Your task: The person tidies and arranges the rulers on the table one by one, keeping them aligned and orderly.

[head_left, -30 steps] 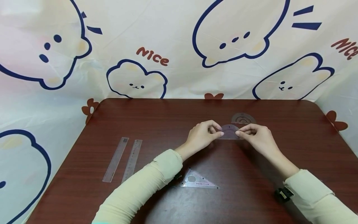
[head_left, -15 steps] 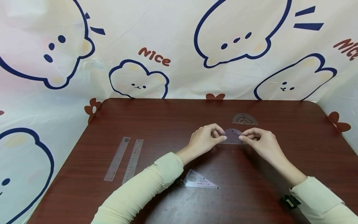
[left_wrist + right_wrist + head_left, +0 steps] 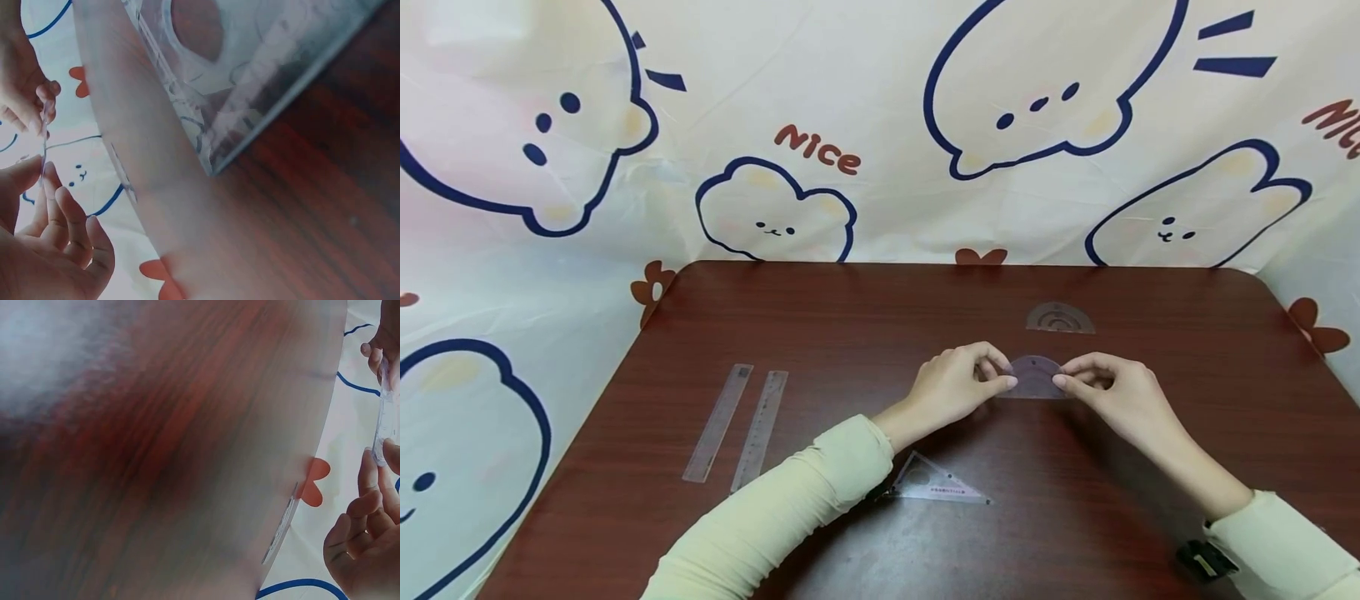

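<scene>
Between both hands is a purple-tinted transparent protractor (image 3: 1035, 379), flat edge toward the person and curved edge toward the back. My left hand (image 3: 961, 383) pinches its left end between thumb and fingers. At its right end, the thumb and fingers of my right hand (image 3: 1116, 392) pinch it too. The left wrist view shows the protractor (image 3: 44, 144) edge-on as a thin strip, raised above the tabletop. In the right wrist view the protractor (image 3: 385, 419) spans the gap between the two hands.
A second, clear protractor (image 3: 1060, 318) lies farther back on the brown table (image 3: 850, 317). Two clear straight rulers, an outer ruler (image 3: 718, 423) and an inner ruler (image 3: 762, 429), lie at left. A clear set square (image 3: 936, 485) lies in front, near the left sleeve.
Both hands have drawn the purple protractor toward the person and slightly right, away from the clear protractor behind it. The view has shifted a little. The other tools stay put.
</scene>
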Action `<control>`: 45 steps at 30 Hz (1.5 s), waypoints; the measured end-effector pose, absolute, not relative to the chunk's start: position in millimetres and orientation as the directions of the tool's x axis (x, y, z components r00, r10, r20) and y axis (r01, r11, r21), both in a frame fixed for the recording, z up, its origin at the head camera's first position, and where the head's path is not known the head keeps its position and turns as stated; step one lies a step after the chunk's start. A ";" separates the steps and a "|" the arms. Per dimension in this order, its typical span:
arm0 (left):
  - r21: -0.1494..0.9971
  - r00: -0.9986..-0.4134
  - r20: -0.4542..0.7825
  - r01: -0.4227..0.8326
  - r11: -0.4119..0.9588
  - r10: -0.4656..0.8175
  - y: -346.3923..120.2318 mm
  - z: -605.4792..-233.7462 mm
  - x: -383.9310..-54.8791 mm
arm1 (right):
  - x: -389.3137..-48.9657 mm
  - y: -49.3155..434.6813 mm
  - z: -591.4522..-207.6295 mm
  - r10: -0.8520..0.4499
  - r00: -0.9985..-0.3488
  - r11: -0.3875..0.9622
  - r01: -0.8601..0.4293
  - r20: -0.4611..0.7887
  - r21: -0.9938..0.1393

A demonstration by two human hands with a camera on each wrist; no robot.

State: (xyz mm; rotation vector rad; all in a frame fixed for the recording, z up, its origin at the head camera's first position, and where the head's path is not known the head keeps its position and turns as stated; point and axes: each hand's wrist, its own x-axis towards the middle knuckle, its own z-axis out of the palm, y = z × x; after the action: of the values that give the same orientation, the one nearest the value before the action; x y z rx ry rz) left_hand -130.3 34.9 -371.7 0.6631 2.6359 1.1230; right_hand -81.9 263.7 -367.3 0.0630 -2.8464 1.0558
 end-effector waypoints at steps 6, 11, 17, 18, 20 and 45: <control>0.705 -0.871 -0.014 0.340 0.623 0.491 34.0 -370.8 -124.6 | -74.6 264.2 -368.0 -0.006 -0.992 0.754 -0.088 0.127 -0.651; 0.706 -0.867 -0.026 0.337 0.623 0.498 31.9 -369.2 -120.6 | -70.9 263.9 -368.5 -0.010 -0.990 0.747 -0.101 0.140 -0.657; 0.717 -0.856 -0.023 0.345 0.605 0.516 32.4 -369.2 -116.7 | -66.6 265.7 -367.4 -0.015 -0.991 0.759 -0.096 0.131 -0.644; 0.721 -0.854 -0.025 0.345 0.601 0.520 32.5 -369.4 -115.8 | -65.5 266.0 -367.6 -0.014 -0.992 0.760 -0.090 0.123 -0.643; 0.728 -0.850 -0.027 0.344 0.593 0.526 32.7 -369.8 -113.8 | -63.1 266.2 -368.3 -0.011 -0.994 0.760 -0.077 0.105 -0.646; 0.702 -0.851 0.001 0.375 0.606 0.525 30.4 -368.1 -103.1 | -48.9 265.6 -369.0 -0.008 -0.996 0.759 -0.066 0.092 -0.648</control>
State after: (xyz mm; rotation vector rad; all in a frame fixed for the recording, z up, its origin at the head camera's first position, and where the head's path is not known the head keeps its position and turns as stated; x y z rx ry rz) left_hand -103.1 30.4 -368.1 0.7458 2.6264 1.0774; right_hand -48.9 265.6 -369.0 0.0605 -2.8671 1.0607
